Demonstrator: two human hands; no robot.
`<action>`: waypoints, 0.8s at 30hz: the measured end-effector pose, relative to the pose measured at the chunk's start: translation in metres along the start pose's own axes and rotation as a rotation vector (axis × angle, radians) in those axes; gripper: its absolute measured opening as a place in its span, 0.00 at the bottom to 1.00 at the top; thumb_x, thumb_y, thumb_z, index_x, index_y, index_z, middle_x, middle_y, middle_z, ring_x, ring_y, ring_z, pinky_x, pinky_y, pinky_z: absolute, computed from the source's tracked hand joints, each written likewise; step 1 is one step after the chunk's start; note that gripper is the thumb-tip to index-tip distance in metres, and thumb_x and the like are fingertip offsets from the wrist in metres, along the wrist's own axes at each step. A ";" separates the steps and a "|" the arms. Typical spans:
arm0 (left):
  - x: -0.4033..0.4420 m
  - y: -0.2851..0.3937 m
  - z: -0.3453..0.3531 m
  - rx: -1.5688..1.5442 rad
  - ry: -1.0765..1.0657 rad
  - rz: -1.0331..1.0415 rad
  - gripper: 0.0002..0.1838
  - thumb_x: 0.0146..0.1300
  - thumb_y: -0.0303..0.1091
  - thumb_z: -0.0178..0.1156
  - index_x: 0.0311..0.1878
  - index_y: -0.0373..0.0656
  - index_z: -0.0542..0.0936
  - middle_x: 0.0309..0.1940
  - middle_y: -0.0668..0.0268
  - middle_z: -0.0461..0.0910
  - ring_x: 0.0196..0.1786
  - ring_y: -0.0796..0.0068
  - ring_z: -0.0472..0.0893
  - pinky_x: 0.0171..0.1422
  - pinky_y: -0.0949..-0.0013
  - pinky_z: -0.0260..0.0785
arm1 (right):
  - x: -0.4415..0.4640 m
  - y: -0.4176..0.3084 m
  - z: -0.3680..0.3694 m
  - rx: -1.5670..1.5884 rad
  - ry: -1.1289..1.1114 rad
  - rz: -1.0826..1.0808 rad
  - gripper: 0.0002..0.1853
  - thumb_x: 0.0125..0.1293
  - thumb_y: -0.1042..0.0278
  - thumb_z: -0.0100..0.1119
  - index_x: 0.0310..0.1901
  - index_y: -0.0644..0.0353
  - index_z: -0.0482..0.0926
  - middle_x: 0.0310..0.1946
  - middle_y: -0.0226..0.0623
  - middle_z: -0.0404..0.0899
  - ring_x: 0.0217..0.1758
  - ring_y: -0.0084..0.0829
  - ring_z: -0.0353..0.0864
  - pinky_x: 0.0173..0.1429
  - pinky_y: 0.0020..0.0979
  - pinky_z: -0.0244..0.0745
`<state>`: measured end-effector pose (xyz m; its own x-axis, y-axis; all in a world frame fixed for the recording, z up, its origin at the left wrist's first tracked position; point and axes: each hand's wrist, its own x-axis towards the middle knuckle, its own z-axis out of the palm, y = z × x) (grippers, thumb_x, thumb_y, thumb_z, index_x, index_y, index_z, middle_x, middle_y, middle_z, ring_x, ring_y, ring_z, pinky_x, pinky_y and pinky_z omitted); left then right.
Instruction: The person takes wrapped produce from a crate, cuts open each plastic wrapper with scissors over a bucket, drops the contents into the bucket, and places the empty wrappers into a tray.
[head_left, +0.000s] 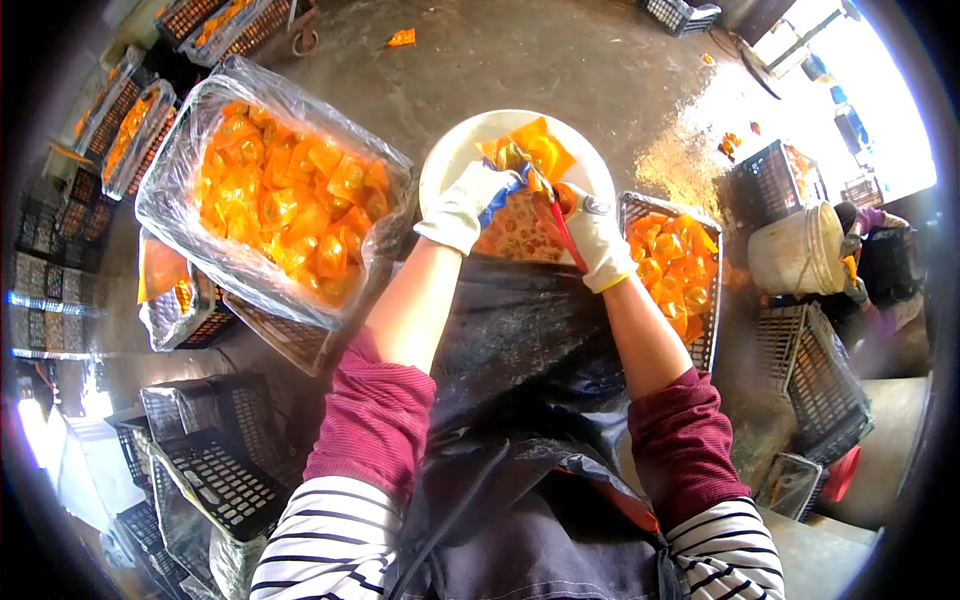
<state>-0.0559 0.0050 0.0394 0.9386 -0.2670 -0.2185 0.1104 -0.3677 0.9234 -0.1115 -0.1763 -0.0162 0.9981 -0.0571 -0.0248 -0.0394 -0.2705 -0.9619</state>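
Both hands wear white gloves and meet over a round white tub [437, 160] that holds many small orange-brown round pieces. My left hand [474, 205] has its fingers closed on an orange packet [541, 148], whose bright film spreads above the fingertips. In my right hand [597, 235] is a red-handled tool [568, 236], its handle slanting down across the palm side. The tool's tip is close to the packet and too small to make out. Blue shows on the left glove's fingers.
A plastic-lined crate [385, 285] of orange packets stands left of the tub, and a black crate [712, 300] of similar packets stands right. Stacked crates [225, 480] fill the lower left. Another person [890, 250] is at the far right beside a white bucket [795, 250].
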 end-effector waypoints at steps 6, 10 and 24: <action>-0.001 -0.007 0.010 0.411 0.269 0.180 0.24 0.56 0.43 0.63 0.51 0.35 0.77 0.44 0.49 0.80 0.48 0.50 0.79 0.54 0.58 0.71 | -0.003 -0.014 0.001 -0.352 0.068 -0.136 0.11 0.64 0.67 0.56 0.47 0.57 0.80 0.36 0.39 0.83 0.40 0.31 0.81 0.45 0.28 0.72; 0.003 -0.011 0.015 0.518 0.366 0.366 0.22 0.58 0.43 0.61 0.51 0.39 0.76 0.45 0.51 0.80 0.46 0.52 0.80 0.53 0.58 0.71 | 0.006 -0.003 0.004 -0.303 0.101 -0.084 0.13 0.63 0.64 0.56 0.49 0.52 0.79 0.38 0.45 0.82 0.42 0.40 0.81 0.47 0.33 0.73; -0.001 -0.005 0.010 0.494 0.168 0.094 0.14 0.63 0.40 0.52 0.45 0.44 0.81 0.44 0.52 0.80 0.51 0.51 0.79 0.55 0.57 0.70 | -0.003 -0.038 -0.022 0.486 0.218 0.054 0.20 0.66 0.50 0.53 0.49 0.57 0.73 0.37 0.43 0.82 0.26 0.25 0.75 0.22 0.25 0.66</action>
<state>-0.0610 -0.0017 0.0314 0.9810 -0.1874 -0.0510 -0.1057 -0.7355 0.6692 -0.1143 -0.1875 0.0262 0.9602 -0.2705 -0.0700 -0.0116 0.2116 -0.9773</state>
